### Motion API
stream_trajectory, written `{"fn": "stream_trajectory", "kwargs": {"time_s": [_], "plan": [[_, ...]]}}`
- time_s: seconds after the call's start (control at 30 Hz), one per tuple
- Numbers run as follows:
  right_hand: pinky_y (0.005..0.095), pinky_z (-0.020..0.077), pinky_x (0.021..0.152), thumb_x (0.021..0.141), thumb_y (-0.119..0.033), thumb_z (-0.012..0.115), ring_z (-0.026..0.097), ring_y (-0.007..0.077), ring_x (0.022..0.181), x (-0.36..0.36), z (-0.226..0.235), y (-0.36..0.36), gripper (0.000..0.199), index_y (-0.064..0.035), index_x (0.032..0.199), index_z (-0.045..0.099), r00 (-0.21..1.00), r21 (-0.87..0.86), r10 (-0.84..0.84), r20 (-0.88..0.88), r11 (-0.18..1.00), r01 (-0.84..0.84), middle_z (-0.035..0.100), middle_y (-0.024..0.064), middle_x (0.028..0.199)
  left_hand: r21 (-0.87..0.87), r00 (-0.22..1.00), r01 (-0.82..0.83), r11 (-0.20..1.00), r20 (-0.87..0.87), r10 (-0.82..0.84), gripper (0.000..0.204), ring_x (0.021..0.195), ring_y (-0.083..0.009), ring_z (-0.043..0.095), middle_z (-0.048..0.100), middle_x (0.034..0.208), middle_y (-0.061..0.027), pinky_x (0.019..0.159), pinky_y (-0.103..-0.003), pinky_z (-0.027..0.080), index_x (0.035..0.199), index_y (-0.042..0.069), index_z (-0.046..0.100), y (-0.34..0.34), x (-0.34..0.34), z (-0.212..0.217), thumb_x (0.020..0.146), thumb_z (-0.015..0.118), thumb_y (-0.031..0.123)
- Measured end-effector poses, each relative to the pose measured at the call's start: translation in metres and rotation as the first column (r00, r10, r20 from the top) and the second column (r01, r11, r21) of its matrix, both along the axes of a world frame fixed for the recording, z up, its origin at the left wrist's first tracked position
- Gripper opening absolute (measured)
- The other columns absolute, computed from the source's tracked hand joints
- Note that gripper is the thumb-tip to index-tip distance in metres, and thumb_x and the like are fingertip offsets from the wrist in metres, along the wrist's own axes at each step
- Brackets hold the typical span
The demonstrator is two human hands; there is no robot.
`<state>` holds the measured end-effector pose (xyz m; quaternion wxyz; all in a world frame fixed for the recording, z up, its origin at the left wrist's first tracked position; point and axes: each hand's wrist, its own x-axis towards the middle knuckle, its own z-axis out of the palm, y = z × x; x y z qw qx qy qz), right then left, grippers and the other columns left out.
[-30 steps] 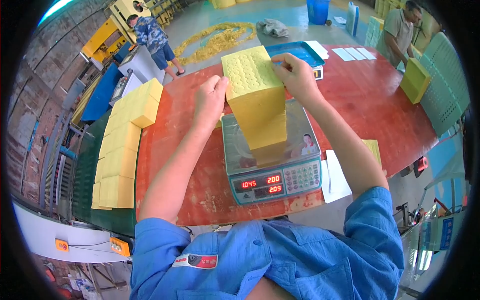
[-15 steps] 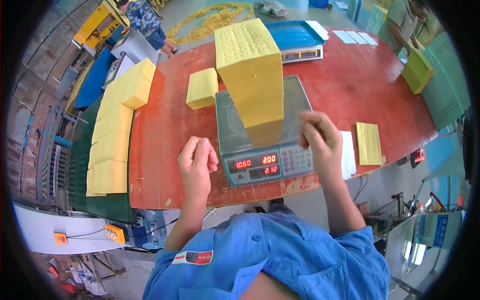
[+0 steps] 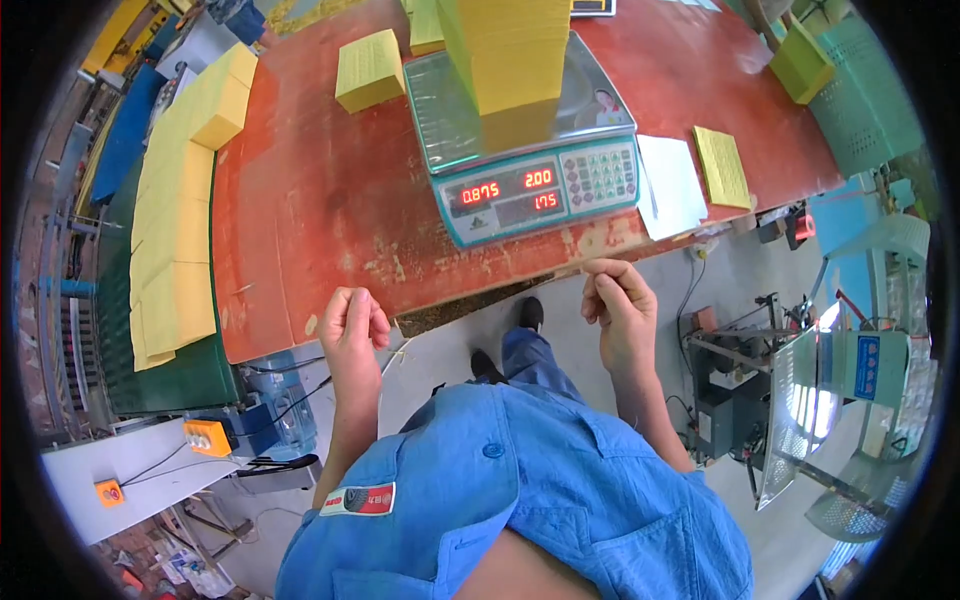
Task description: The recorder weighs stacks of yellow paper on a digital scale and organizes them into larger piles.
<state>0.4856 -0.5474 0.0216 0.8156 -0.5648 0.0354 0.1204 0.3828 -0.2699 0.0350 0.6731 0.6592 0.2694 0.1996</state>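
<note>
My left hand (image 3: 352, 330) hovers in front of the table's near edge, thumb laid over curled fingers. On the other side my right hand (image 3: 622, 310) is loosely closed, its fingers bent toward the thumb. I see nothing in either hand, and neither touches the table. Beyond them stands a teal digital scale (image 3: 545, 190) with lit red digits and a keypad. A tall yellow stack (image 3: 510, 60) of sheet-like material rests on its metal plate; its top is cut off by the picture's edge.
The red table (image 3: 310, 220) carries a small yellow block (image 3: 370, 70), white paper (image 3: 670, 185) and a flat yellow pad (image 3: 720, 165). Yellow blocks (image 3: 175, 215) line the green surface at left. A green perforated panel (image 3: 870, 100) stands at right. Part of another person shows at the top right.
Both hands have drawn back from beside the scale to in front of the table edge. The view has tipped downward, and the scale's reading has dropped. The stack remains on the plate.
</note>
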Motion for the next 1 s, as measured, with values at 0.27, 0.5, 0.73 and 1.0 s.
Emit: {"fn": "stream_trajectory", "kwargs": {"time_s": [0.27, 0.5, 0.73, 1.0], "plan": [[0.0235, 0.0398, 0.055, 0.095, -0.005, 0.053, 0.055, 0.0108, 0.064, -0.028, -0.009, 0.004, 0.014, -0.0013, 0.104, 0.064, 1.0, 0.044, 0.021, -0.003, 0.999, -0.021, 0.06, 0.0042, 0.08, 0.015, 0.998, 0.063, 0.998, 0.027, -0.064, 0.026, 0.052, -0.0037, 0.044, 0.054, 0.062, 0.0011, 0.046, -0.019, 0.034, 0.078, 0.01, 0.053, -0.006, -0.009, 0.012, 0.101, 0.053, 0.022], [0.024, 0.0398, 0.054, 0.095, -0.006, 0.052, 0.055, 0.011, 0.063, -0.01, -0.002, 0.01, 0.014, -0.0011, 0.102, 0.064, 0.998, 0.05, 0.061, 0.032, 0.997, -0.063, 0.06, 0.0043, 0.079, 0.11, 0.991, 0.13, 0.985, -0.057, -0.125, 0.023, 0.053, -0.0029, 0.047, 0.056, 0.064, 0.0009, 0.047, -0.019, 0.035, 0.082, 0.006, 0.058, 0.012, 0.006, 0.019, 0.1, 0.054, 0.02], [0.0249, 0.0417, 0.056, 0.093, -0.001, 0.051, 0.053, 0.01, 0.061, 0.026, -0.003, 0.009, 0.015, 0.0017, 0.101, 0.064, 0.989, -0.028, 0.137, -0.046, 0.99, -0.138, 0.059, 0.0042, 0.073, 0.805, 0.966, 0.165, 0.569, -0.016, -0.258, 0.01, 0.078, -0.0205, 0.064, 0.067, 0.086, -0.0097, 0.069, -0.031, 0.051, 0.092, -0.001, 0.065, 0.094, 0.144, 0.005, 0.089, 0.064, 0.008], [0.0253, 0.0418, 0.056, 0.093, -0.002, 0.049, 0.054, 0.0118, 0.061, 0.099, 0.02, 0.003, 0.016, 0.0006, 0.1, 0.063, 0.959, -0.098, 0.282, 0.011, 0.955, -0.28, 0.06, 0.0052, 0.074, 0.952, 0.976, 0.193, 0.237, -0.163, -0.144, 0.033, 0.108, -0.0331, 0.061, 0.066, 0.116, -0.013, 0.092, -0.043, 0.049, 0.111, 0.004, 0.065, 0.172, 0.299, -0.022, 0.08, 0.072, 0.015]]}}
